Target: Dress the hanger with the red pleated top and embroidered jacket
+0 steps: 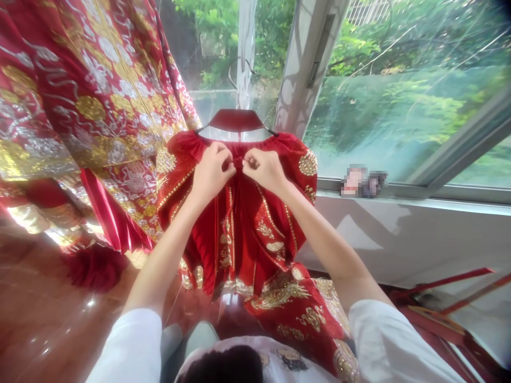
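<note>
A red jacket (pixel 205 239) with gold embroidery and beaded trim hangs in front of me on a hanger (pixel 238 96). A stiff red collar band (pixel 239 119) stands up above its gathered neckline. At the top of the front opening, my left hand (pixel 213 173) pinches the cloth with bent fingers. Close beside it, my right hand (pixel 265 169) is closed in a pinch on the other side of the opening. A small dark red bit of cloth (pixel 238 163) shows between the two hands; whether it is a knot or a fastener I cannot make out.
Long red garments (pixel 115 106) with gold and silver embroidery hang at the left. Windows (pixel 383 117) stand behind and to the right, over a sill (pixel 419 202) bearing blurred small items. Red embroidered cloth (pixel 287 314) lies near my lap. Red bars (pixel 451 282) stand at lower right.
</note>
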Motion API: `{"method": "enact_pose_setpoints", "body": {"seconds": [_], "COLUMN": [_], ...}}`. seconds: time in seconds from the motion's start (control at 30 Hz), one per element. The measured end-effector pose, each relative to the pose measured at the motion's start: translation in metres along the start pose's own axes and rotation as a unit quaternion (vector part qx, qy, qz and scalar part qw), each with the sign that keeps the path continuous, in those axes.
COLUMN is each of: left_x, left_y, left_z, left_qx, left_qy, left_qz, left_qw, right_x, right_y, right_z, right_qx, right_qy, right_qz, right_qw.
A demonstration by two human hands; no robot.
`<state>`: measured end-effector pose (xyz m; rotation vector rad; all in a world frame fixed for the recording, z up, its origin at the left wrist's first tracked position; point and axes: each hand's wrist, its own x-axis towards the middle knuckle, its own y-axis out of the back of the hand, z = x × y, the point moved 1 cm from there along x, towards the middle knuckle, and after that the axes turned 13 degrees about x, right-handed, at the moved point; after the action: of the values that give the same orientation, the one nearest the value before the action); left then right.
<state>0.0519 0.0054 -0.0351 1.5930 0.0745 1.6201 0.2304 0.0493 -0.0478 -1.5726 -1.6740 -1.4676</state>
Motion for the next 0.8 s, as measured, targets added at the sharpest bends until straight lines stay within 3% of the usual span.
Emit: {"method": "enact_pose_setpoints", "body": {"seconds": [0.13,0.2,0.3,0.37,0.47,0.53,0.63,0.7,0.8], "left_x": [-0.009,-0.011,-0.008,-0.004,0.002,0.005,0.005,0.003,0.0], "left_y": [0.012,0.01,0.0,-0.007,-0.012,-0.011,-0.007,-0.004,-0.002], "left_z": [-0.013,-0.017,-0.016,-0.014,-0.012,-0.011,-0.013,-0.015,-0.017], "left_qx": [0.076,0.054,-0.061,-0.188,-0.355,-0.401,-0.403,-0.396,-0.389], "left_qy": [0.006,0.001,0.035,0.096,0.175,0.193,0.21,0.224,0.214], "left_qz": [0.029,0.036,0.062,0.054,0.011,-0.007,-0.015,-0.015,-0.018], "left_qw": [0.997,0.998,0.996,0.976,0.918,0.895,0.891,0.89,0.896], "right_x": [-0.01,-0.013,-0.011,-0.009,-0.005,-0.004,-0.003,-0.004,-0.006], "right_y": [0.015,0.018,0.016,0.013,0.011,0.012,0.015,0.016,0.016], "right_z": [0.004,0.004,-0.002,-0.007,-0.011,-0.011,-0.009,-0.006,-0.004], "right_qx": [-0.086,-0.057,0.072,0.179,0.305,0.364,0.405,0.389,0.336], "right_qy": [-0.036,-0.034,-0.058,-0.113,-0.201,-0.238,-0.269,-0.272,-0.215], "right_qz": [0.022,0.036,0.064,0.072,0.055,0.036,0.021,0.016,0.043], "right_qw": [0.995,0.997,0.994,0.975,0.929,0.9,0.873,0.88,0.916]}}
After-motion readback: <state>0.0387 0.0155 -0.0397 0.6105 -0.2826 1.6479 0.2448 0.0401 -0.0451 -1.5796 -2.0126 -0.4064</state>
